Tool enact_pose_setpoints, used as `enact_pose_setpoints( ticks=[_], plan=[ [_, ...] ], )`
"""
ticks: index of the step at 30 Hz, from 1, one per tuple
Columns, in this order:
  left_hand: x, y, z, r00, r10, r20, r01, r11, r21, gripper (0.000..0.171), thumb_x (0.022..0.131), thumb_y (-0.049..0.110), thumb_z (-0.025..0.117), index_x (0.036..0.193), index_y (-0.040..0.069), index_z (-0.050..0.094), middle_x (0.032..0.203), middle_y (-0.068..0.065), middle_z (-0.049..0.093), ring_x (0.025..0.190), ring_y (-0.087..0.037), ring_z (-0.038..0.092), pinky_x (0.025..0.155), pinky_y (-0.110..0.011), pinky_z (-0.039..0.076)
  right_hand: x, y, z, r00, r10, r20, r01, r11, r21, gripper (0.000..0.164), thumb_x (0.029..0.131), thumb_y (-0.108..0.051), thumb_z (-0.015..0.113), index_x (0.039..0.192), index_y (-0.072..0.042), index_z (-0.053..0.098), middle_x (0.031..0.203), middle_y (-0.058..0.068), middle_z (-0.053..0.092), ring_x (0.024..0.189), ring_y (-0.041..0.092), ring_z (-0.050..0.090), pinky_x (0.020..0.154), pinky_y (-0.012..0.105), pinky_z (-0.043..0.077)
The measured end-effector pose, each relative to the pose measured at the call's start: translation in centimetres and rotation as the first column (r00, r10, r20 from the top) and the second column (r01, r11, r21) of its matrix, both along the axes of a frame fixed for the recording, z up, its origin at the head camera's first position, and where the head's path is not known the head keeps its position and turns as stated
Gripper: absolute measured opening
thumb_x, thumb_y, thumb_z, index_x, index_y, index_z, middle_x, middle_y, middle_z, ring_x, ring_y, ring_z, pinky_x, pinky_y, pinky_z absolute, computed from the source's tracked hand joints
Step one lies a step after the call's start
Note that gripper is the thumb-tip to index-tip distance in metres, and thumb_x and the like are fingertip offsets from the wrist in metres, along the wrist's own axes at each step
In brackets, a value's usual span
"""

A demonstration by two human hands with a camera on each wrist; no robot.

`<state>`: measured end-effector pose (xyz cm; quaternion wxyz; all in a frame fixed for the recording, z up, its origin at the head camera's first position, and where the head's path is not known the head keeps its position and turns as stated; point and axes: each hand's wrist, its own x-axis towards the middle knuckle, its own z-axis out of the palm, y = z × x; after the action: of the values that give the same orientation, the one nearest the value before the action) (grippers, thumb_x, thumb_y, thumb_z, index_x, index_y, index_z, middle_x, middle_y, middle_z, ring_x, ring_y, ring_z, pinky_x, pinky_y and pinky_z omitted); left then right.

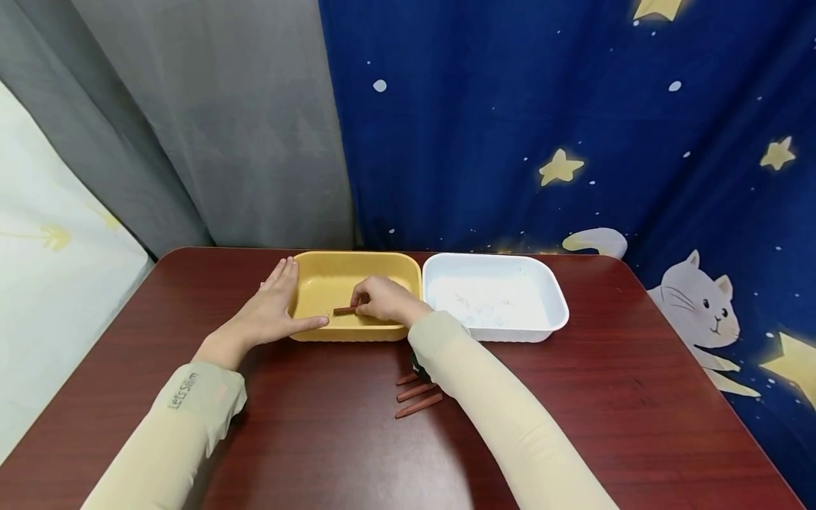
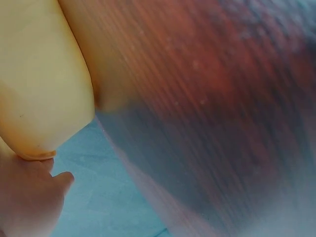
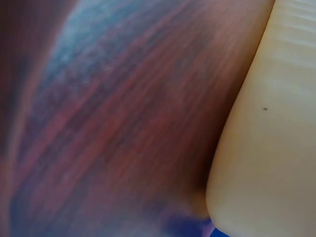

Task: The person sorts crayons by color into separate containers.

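Observation:
A yellow tray stands near the table's far edge. My left hand rests against its left end, fingers straight along that side and thumb over the front rim. In the left wrist view, part of the left hand touches the rim of the yellow tray. Inside the tray, my right hand pinches a short reddish-brown stick, its tip pointing left. The right wrist view catches the tray's outer wall, but the stick is not visible there.
Touching the yellow tray's right side is a white tray with faint marks on its floor. Three similar brown sticks lie on the dark red table, partly under the right forearm. Curtains hang behind the table.

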<state>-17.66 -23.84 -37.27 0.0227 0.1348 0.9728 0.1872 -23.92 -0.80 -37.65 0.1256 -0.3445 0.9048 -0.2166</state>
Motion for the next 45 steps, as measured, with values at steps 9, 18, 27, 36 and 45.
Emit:
enact_pose_setpoints(
  ticks=[9, 18, 27, 36, 45],
  plan=[
    [-0.1, 0.5, -0.6, 1.0, -0.01, -0.006, 0.01, 1.0, -0.003, 0.122, 0.071, 0.076, 0.054, 0.147, 0.0, -0.005, 0.155, -0.012, -0.009, 0.143, -0.027, -0.009, 0.112, -0.055, 0.011, 0.4, 0.7, 0.4, 0.999, -0.024, -0.042, 0.026, 0.999, 0.033, 0.01, 0.087, -0.02, 0.064, 0.094, -0.02, 0.071, 0.087, -0.008, 0.064, 0.082, 0.008, 0.055, 0.075, 0.023, 0.045],
    [-0.3, 0.4, 0.3, 1.0, -0.013, -0.004, 0.013, 1.0, -0.015, 0.121, 0.072, 0.075, 0.054, 0.147, 0.001, -0.005, 0.155, -0.012, -0.009, 0.143, -0.028, -0.009, 0.111, -0.058, 0.009, 1.5, 2.7, 2.6, 0.989, -0.014, -0.144, 0.003, 0.997, -0.077, 0.019, 0.087, -0.02, 0.063, 0.103, -0.014, 0.069, 0.104, -0.004, 0.062, 0.101, 0.015, 0.057, 0.091, 0.028, 0.044],
    [-0.4, 0.5, 0.5, 1.0, -0.017, -0.002, 0.017, 1.0, -0.021, 0.119, 0.074, 0.072, 0.055, 0.147, 0.0, -0.005, 0.155, -0.012, -0.01, 0.143, -0.026, -0.011, 0.112, -0.057, 0.008, 3.0, 7.0, 4.3, 0.979, -0.016, -0.203, -0.013, 0.99, -0.142, 0.021, 0.087, -0.021, 0.064, 0.106, -0.013, 0.068, 0.107, -0.002, 0.061, 0.098, 0.019, 0.058, 0.086, 0.031, 0.046],
    [-0.4, 0.1, 0.3, 1.0, -0.018, 0.001, 0.018, 1.0, -0.023, 0.119, 0.074, 0.072, 0.055, 0.147, 0.001, -0.006, 0.155, -0.011, -0.011, 0.143, -0.024, -0.013, 0.112, -0.056, 0.008, 5.6, 9.8, 4.9, 0.966, 0.003, -0.259, -0.044, 0.988, -0.15, 0.017, 0.088, -0.023, 0.063, 0.103, -0.016, 0.069, 0.102, -0.001, 0.063, 0.089, 0.017, 0.054, 0.082, 0.03, 0.043],
    [0.0, -0.2, 0.3, 1.0, -0.025, -0.008, 0.025, 0.999, -0.024, 0.118, 0.075, 0.07, 0.055, 0.146, -0.001, -0.006, 0.154, -0.013, -0.011, 0.143, -0.026, -0.013, 0.112, -0.057, 0.008, 8.8, 11.5, 3.5, 0.987, 0.028, -0.159, -0.07, 0.962, -0.264, 0.016, 0.087, -0.019, 0.064, 0.101, -0.012, 0.069, 0.098, -0.004, 0.064, 0.089, 0.016, 0.057, 0.082, 0.033, 0.047]
  ],
)
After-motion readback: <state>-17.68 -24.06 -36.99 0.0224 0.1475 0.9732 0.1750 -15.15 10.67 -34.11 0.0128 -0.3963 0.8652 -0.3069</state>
